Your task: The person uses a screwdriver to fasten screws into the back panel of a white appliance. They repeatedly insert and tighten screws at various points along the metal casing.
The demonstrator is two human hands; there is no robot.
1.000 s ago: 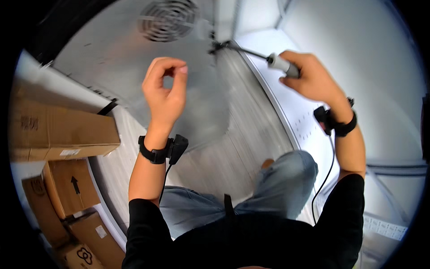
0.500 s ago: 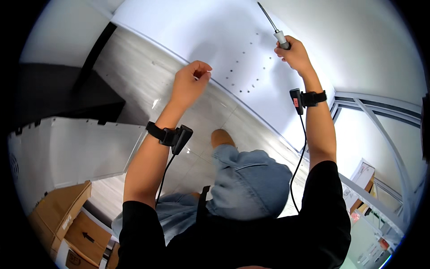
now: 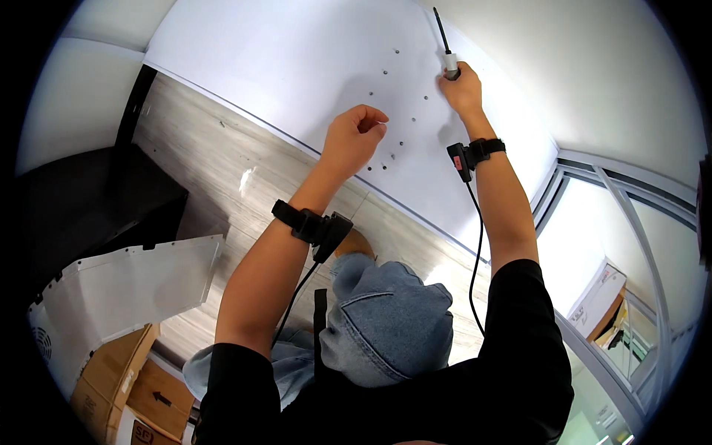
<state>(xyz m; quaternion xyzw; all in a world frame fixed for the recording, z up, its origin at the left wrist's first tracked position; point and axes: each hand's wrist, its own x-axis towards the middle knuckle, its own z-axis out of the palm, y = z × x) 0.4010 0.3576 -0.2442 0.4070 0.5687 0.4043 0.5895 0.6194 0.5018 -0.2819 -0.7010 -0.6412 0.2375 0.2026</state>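
within right hand (image 3: 461, 87): screwdriver (image 3: 450, 62), slim end jutting out ahead.

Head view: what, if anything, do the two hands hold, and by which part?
The right hand holds a screwdriver by its handle; whether the left hand pinches something small cannot be told.

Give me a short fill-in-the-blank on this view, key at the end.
The right hand grips a ____ by its handle.
Small dark pieces dot the ____ surface.
The left hand sits lower in the picture than the ____ hand.
Cardboard boxes fill the picture's lower ____ corner.

Missing: screwdriver; white; right; left.
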